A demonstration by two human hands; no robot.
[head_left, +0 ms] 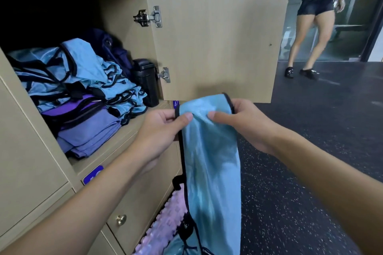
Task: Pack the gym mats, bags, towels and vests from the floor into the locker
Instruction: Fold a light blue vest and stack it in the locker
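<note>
A light blue vest with black trim [213, 163] hangs in front of me. My left hand [163, 130] pinches its top left edge, and my right hand [242, 122] pinches its top right edge. The open locker compartment [124, 128] to the left holds a pile of light blue vests [83, 72] on folded purple towels [89, 130], with a dark blue bag [112, 47] behind and a black container [146, 80] at the right. A pink textured mat [165, 225] lies on the floor below, partly hidden by the vest.
The locker door [217, 33] stands open to the right of the compartment. Closed locker doors with a brass knob [121, 219] lie below. Another person [317, 18] stands on the dark speckled floor [300, 151] at the back right.
</note>
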